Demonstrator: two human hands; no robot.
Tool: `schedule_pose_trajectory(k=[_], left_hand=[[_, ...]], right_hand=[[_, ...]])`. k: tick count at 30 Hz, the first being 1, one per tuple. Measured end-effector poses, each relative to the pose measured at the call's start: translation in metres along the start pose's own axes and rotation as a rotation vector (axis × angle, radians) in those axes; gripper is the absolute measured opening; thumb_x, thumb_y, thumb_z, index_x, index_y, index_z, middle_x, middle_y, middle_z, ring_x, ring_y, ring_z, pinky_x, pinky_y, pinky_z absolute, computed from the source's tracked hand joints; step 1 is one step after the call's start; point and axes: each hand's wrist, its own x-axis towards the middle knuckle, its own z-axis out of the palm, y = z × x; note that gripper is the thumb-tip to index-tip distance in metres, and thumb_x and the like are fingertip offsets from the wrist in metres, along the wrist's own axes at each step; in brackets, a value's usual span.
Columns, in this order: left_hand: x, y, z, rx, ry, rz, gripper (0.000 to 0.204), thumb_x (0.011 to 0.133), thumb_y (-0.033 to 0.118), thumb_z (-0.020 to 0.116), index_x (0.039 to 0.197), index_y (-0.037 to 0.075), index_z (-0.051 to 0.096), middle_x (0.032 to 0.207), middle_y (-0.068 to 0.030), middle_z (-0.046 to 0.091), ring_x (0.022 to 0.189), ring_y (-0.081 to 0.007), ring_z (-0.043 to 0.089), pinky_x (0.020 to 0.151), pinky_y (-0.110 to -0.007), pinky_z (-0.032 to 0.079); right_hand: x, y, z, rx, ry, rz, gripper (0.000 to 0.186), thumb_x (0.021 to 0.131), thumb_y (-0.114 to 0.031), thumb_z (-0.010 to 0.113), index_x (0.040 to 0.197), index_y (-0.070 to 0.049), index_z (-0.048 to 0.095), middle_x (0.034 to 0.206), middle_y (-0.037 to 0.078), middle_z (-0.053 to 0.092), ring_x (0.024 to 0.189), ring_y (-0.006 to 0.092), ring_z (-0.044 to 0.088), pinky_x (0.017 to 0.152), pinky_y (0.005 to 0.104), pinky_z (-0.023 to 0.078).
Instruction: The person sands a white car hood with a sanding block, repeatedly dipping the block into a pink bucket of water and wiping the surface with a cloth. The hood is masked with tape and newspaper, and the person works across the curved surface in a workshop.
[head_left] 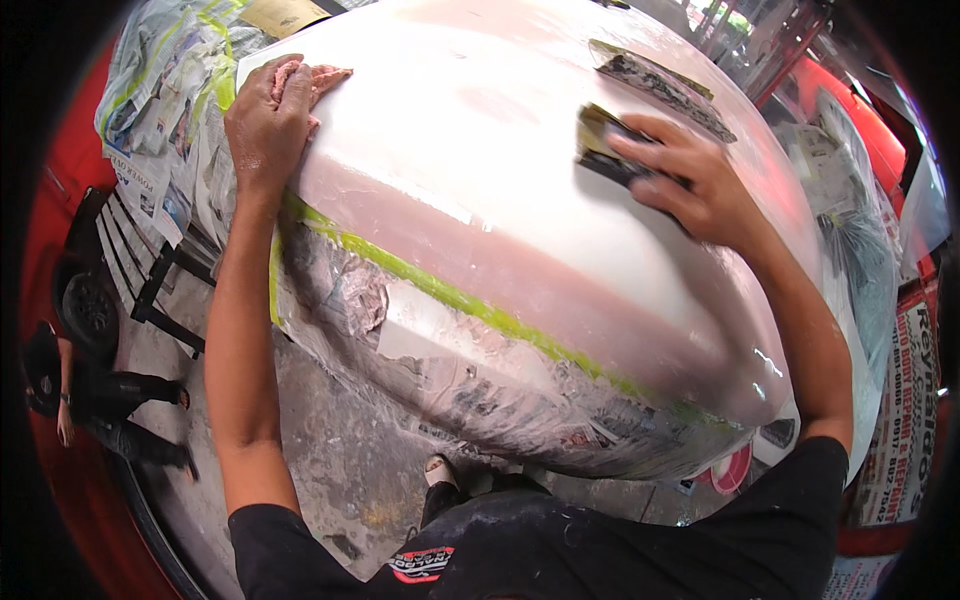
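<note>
A large curved car body panel [450,170], coated in white and dusty pink, spreads out before me. On its left edge my left hand [265,130] is closed around a crumpled pink cloth [328,78], whose end sticks out past the fingers. Farther right, my right hand [690,180] grips a dark sanding block [602,150] with what looks like sandpaper wrapped round it, laid against the panel. Just beyond that hand lies a second long, dark, speckled block with paper [665,92], which neither hand touches.
Yellow-green masking tape [440,290] borders the panel's near side, with newspaper and plastic covering [480,400] below. At left stand a black slatted bench [150,270] and another person [110,400] beside a red vehicle. A pink bucket [732,470] sits low right, near a printed banner [900,430].
</note>
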Motion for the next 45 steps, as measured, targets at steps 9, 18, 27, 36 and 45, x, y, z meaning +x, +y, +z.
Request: schedule_pose_trajectory(k=[9, 18, 27, 36, 45], left_hand=[[-0.001, -0.012, -0.005, 0.019, 0.008, 0.037, 0.038, 0.098, 0.033, 0.061, 0.118, 0.004, 0.074, 0.114, -0.0177, 0.075, 0.103, -0.032, 0.073, 0.093, -0.039, 0.055], [0.003, -0.002, 0.009, -0.042, 0.027, 0.005, 0.035, 0.098, 0.031, 0.061, 0.118, 0.005, 0.074, 0.114, -0.0178, 0.075, 0.101, -0.031, 0.074, 0.09, -0.037, 0.056], [0.001, -0.012, 0.001, 0.055, 0.079, 0.103, 0.035, 0.097, 0.032, 0.063, 0.116, 0.005, 0.074, 0.109, -0.0174, 0.075, 0.097, -0.0336, 0.073, 0.087, -0.039, 0.056], [-0.004, 0.027, -0.008, -0.383, -0.053, -0.206, 0.029, 0.09, 0.013, 0.059, 0.103, -0.012, 0.067, 0.097, -0.0225, 0.075, 0.093, -0.0339, 0.073, 0.086, -0.039, 0.056], [0.009, 0.024, -0.002, -0.238, -0.013, -0.107, 0.026, 0.09, 0.013, 0.059, 0.096, -0.009, 0.072, 0.098, -0.0235, 0.075, 0.098, -0.0336, 0.071, 0.089, -0.041, 0.053]], right_hand=[[0.093, 0.005, 0.032, -0.081, -0.029, -0.139, 0.047, 0.096, -0.027, 0.066, 0.143, -0.021, 0.064, 0.14, 0.021, 0.062, 0.125, 0.0382, 0.062, 0.109, 0.0464, 0.046], [0.121, 0.018, 0.042, -0.072, 0.051, -0.247, 0.045, 0.098, -0.032, 0.068, 0.141, -0.02, 0.065, 0.141, 0.019, 0.062, 0.119, 0.0335, 0.064, 0.104, 0.041, 0.049], [0.042, -0.031, 0.014, -0.041, 0.011, -0.304, 0.043, 0.095, -0.03, 0.068, 0.137, -0.024, 0.068, 0.141, 0.016, 0.063, 0.114, 0.0353, 0.066, 0.101, 0.0436, 0.051], [0.128, -0.04, 0.053, 0.017, -0.005, -0.246, 0.044, 0.097, -0.032, 0.068, 0.14, -0.02, 0.066, 0.143, 0.019, 0.061, 0.119, 0.0345, 0.065, 0.102, 0.0416, 0.05], [0.174, -0.039, 0.054, 0.046, -0.001, -0.301, 0.046, 0.097, -0.034, 0.07, 0.138, -0.015, 0.066, 0.126, 0.019, 0.069, 0.113, 0.034, 0.067, 0.099, 0.0409, 0.052]])
